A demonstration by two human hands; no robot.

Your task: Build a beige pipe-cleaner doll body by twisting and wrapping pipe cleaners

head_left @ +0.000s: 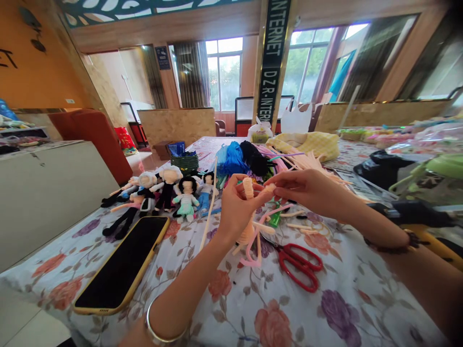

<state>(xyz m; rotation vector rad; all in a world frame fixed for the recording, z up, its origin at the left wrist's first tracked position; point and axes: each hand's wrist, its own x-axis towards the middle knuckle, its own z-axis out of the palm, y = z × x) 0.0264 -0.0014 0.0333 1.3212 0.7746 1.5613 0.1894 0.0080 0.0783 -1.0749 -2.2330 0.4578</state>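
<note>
Fingertips (269,189) of the right hand (307,190) are pinching a peach pipe-cleaner figure (249,212) while the left hand (237,207) is gripping its body above the floral tablecloth (231,299). Red scissors (300,264) are lying just beside; a phone (125,262) and finished dolls (170,190) are sitting further left.

Bare forearms; silver bangle (164,327) left wrist, dark beaded bracelet (394,246) right

Daylight is coming in through the big windows (224,72) at the back, with green trees showing outside. An orange wall (32,72) is standing on the left, above a white counter (47,188). A dark pillar (274,58) with white letters is rising behind the table's (289,308) far edge. Brown curtains (191,74) are hanging beside the glass.
</note>
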